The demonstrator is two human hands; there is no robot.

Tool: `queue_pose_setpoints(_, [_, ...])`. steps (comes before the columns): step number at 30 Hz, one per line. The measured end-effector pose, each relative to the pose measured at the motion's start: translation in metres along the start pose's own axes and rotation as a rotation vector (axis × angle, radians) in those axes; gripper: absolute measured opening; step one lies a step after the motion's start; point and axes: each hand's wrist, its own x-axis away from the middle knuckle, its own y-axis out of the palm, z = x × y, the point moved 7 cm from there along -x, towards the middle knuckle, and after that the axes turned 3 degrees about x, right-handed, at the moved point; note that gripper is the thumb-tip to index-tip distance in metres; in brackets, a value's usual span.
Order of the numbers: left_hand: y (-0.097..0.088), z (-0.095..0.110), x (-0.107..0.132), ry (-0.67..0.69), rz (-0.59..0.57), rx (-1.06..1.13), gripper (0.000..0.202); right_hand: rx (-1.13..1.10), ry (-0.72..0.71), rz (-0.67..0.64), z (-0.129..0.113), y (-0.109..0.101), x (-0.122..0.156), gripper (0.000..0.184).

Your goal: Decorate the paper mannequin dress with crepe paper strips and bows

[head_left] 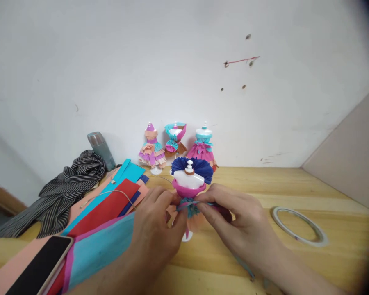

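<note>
A small white mannequin [189, 177] stands on the wooden table [295, 192], dressed in paper: a dark blue fan collar, a pink bodice and a pale peach skirt. My left hand [155, 229] and my right hand [233, 221] meet at its waist. Both pinch a thin teal and pink paper band [189, 205] wrapped around the waist, fingers pressed together.
Three finished paper-dress mannequins [175, 145] stand by the white wall. Coloured paper sheets [110, 213] lie at left with a phone [41, 266] on them, a thin cord across them, a striped cloth [64, 184] and a grey bottle [101, 149] behind. A tape ring [298, 225] lies at right.
</note>
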Motion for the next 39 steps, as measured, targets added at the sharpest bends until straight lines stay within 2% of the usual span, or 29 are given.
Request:
queue_pose_setpoints(3, [-0.002,0.0,0.0,0.035,-0.007,0.019,0.011,-0.025,0.052,-0.023,0.004,-0.002,-0.001,0.011])
queue_pose_setpoints(8, [-0.005,-0.002,-0.001,0.029,-0.038,0.079,0.013,-0.127,0.171,-0.132,0.014,0.0,0.002,0.009])
queue_pose_setpoints(12, [-0.004,-0.01,-0.005,-0.079,-0.109,0.203,0.012,-0.14,0.225,-0.072,0.025,-0.005,0.004,0.009])
queue_pose_setpoints(16, [-0.001,-0.019,-0.005,-0.219,-0.168,0.338,0.008,-0.058,0.136,-0.002,0.025,-0.007,0.006,0.009])
queue_pose_setpoints(19, [-0.001,-0.022,-0.003,-0.271,-0.157,0.411,0.009,-0.033,0.07,0.005,0.02,-0.005,0.006,0.011])
queue_pose_setpoints(25, [0.0,-0.02,-0.004,-0.272,-0.112,0.54,0.012,-0.019,0.135,0.07,0.02,-0.009,0.004,0.01])
queue_pose_setpoints(31, [0.003,-0.023,-0.007,-0.279,-0.098,0.556,0.012,0.087,-0.022,0.14,0.013,-0.011,0.003,0.014])
queue_pose_setpoints(39, [0.004,-0.027,0.0,-0.343,-0.042,0.631,0.012,-0.036,0.145,0.032,0.026,-0.001,0.009,0.011])
